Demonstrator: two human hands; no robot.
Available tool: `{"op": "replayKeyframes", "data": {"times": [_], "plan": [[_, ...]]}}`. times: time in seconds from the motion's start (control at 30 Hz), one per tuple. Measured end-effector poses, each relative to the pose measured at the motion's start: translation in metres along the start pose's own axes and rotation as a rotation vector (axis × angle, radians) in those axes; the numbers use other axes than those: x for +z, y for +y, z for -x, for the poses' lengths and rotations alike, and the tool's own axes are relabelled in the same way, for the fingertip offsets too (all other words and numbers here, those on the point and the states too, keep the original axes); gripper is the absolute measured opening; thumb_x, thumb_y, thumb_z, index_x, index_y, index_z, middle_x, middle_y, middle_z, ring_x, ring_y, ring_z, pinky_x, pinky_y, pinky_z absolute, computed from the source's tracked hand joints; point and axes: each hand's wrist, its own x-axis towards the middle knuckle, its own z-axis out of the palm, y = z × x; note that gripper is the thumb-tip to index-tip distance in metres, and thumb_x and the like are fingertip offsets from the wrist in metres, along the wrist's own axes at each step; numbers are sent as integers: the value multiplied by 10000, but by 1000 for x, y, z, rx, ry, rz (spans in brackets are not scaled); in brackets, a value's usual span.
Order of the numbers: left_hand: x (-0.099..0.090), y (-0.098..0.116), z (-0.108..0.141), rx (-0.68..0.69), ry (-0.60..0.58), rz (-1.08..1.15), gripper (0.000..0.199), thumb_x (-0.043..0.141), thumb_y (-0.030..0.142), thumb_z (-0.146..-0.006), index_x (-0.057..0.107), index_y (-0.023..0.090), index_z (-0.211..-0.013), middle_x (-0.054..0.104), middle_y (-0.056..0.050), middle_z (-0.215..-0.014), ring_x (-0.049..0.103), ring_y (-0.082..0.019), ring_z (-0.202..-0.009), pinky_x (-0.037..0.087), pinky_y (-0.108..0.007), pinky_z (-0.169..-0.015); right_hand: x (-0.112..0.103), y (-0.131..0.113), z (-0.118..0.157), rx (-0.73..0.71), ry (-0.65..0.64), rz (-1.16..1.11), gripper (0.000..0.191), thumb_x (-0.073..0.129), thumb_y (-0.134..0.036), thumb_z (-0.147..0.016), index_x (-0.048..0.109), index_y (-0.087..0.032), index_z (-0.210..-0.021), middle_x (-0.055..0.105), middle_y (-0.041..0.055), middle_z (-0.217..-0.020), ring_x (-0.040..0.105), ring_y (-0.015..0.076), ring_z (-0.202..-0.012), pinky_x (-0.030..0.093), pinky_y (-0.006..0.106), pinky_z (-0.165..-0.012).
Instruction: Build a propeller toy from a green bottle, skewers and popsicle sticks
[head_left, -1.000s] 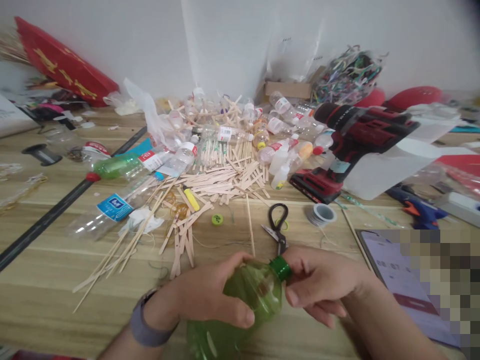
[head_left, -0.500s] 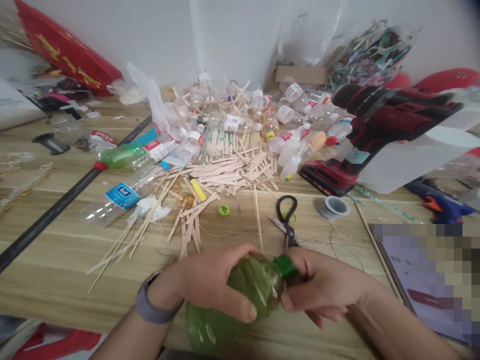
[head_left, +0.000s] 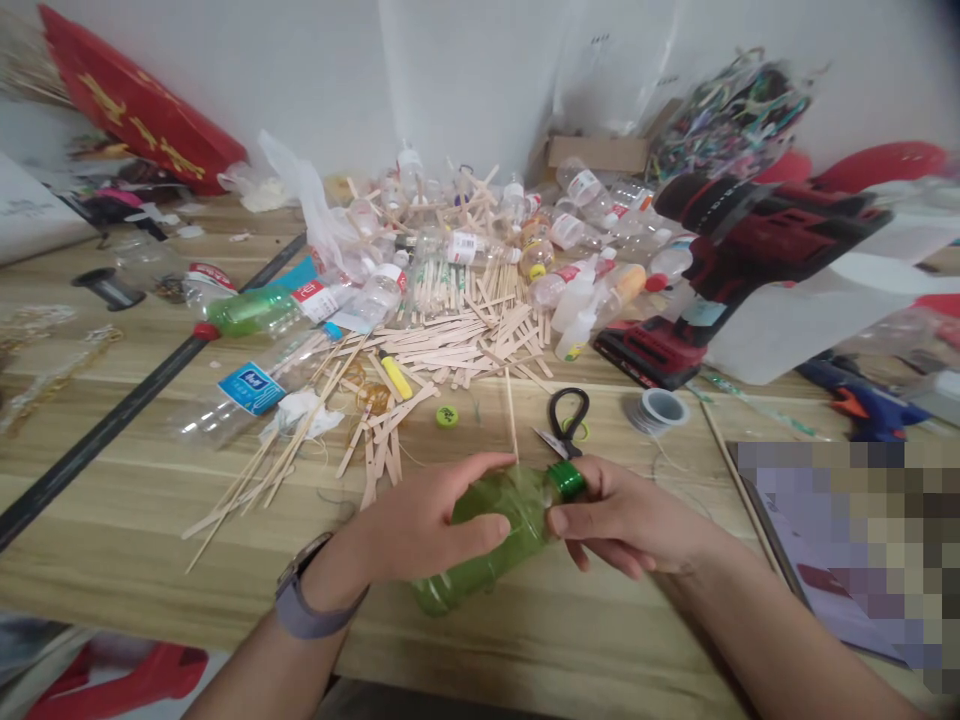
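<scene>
A translucent green bottle [head_left: 499,545] lies tilted between my hands near the front of the table, its dark green neck [head_left: 566,481] pointing up and to the right. My left hand [head_left: 442,520] is wrapped over the bottle's body, thumb along the near side. The neck end is gripped by my right hand [head_left: 619,515], thumb below the neck and the other fingers partly behind it. Just beyond the bottle are black-handled scissors [head_left: 568,420], a thin wooden stick [head_left: 511,415] and a small green cap [head_left: 447,415].
Flat wooden sticks [head_left: 465,345] and clear bottles [head_left: 465,247] are heaped at the centre back. A red and black drill [head_left: 742,260] stands at right, near a grey spool [head_left: 660,410]. A dark bar [head_left: 112,430] crosses the left side.
Both hands have moved slightly up and away from me with the green bottle, whose base has come farther up and right. The view has shifted a little.
</scene>
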Motion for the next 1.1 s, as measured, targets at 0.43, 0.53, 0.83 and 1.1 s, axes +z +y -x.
{"op": "replayKeyframes", "data": {"times": [0.43, 0.53, 0.83, 1.1], "plan": [[2, -1, 0, 47, 53, 77, 616, 633, 361, -832, 452, 242, -1408, 532, -79, -1432, 514, -297, -1275, 399, -419, -1048, -8, -11, 10, -45, 109, 259, 659, 490, -752, -808, 487, -180, -479, 524, -25, -382, 382, 47, -278, 348, 189, -360], [2, -1, -1, -11, 50, 108, 642, 669, 381, -798, 477, 235, -1393, 563, -81, -1402, 532, -313, -1253, 409, -439, -1042, -10, -18, 12, -65, 127, 330, 603, 569, -727, -775, 564, -161, -568, 640, 25, -533, 559, 92, -396, 362, 183, -375], [0, 5, 1, -10, 64, 216, 570, 694, 380, -764, 571, 259, -1307, 675, -41, -1254, 631, -295, -1105, 483, -411, -965, -6, -25, 16, -160, 154, 235, 506, 709, -658, -700, 598, -169, -626, 566, -21, -503, 546, 101, -395, 442, 202, -380], [-10, 1, 5, 4, 156, 408, 466, 738, 329, -724, 668, 280, -1182, 722, -6, -1160, 625, -302, -1125, 479, -407, -968, -27, -27, 35, -610, 762, 138, 309, 721, -517, -789, 682, -211, -809, 384, -126, -326, 279, 35, -243, 437, 209, -400]]}}
